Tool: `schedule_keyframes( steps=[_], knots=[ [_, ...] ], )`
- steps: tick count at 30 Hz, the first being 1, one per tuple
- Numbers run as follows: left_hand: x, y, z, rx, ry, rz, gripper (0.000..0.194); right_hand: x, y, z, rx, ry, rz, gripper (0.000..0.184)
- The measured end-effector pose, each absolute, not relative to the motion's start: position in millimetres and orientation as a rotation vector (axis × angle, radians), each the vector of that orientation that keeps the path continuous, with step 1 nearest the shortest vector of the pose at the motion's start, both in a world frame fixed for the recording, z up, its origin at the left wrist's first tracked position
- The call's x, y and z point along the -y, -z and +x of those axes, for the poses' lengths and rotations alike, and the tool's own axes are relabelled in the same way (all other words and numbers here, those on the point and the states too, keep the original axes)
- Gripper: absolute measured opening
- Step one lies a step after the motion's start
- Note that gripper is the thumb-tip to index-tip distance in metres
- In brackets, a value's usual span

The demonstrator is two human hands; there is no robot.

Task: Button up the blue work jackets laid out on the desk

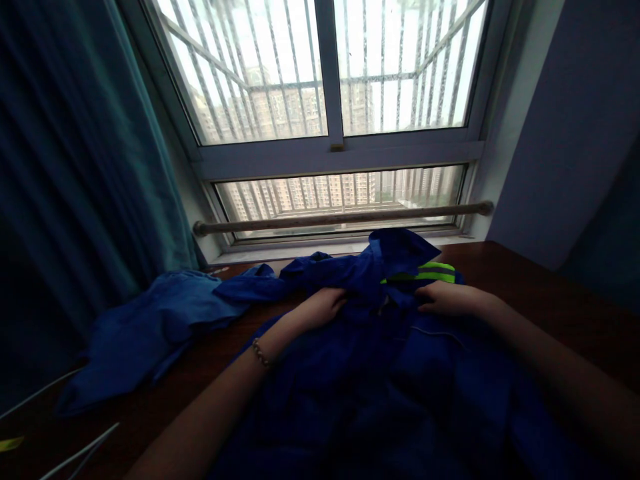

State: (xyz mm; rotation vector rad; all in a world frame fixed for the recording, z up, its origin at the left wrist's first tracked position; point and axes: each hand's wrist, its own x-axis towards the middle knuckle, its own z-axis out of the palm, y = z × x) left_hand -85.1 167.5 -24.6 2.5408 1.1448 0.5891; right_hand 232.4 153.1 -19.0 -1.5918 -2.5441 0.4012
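A dark blue jacket (380,380) with a raised collar (403,247) lies spread over the wooden surface in front of me. Yellow-green reflective trim (436,272) shows on it near the collar. My left hand (323,307), with a beaded bracelet on the wrist, is closed on the jacket's fabric left of the collar. Right of the collar, my right hand (443,298) grips the cloth with bent fingers. The fingertips of both hands are partly hidden in the folds.
Another blue garment (155,327) lies crumpled at the left. White cables (80,450) run along the lower left. Beyond the wooden surface (530,287) stands a barred window with a horizontal rail (345,219). A blue curtain (95,147) hangs at the left.
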Motion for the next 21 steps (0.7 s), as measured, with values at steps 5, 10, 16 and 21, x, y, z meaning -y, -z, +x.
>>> schedule_keyframes(
  steps=[5,10,16,21],
  knots=[
    [-207.7,36.1,-53.7,-1.526,-0.482,2.628,0.055,-200.5,40.4,222.7,2.424,-0.146,-2.054,0.089],
    [-238.5,43.3,-46.8,-1.815,-0.098,2.462,0.057,-220.3,35.2,209.6,2.473,0.069,-2.08,0.06],
    [-161.3,39.9,-47.3,-1.885,-0.153,2.629,0.065,-141.9,30.9,192.3,2.754,0.033,-1.607,0.069],
    [-37.4,20.8,-69.5,-1.488,0.026,2.745,0.066,-58.5,23.0,207.2,2.732,0.106,-1.761,0.085]
  ],
)
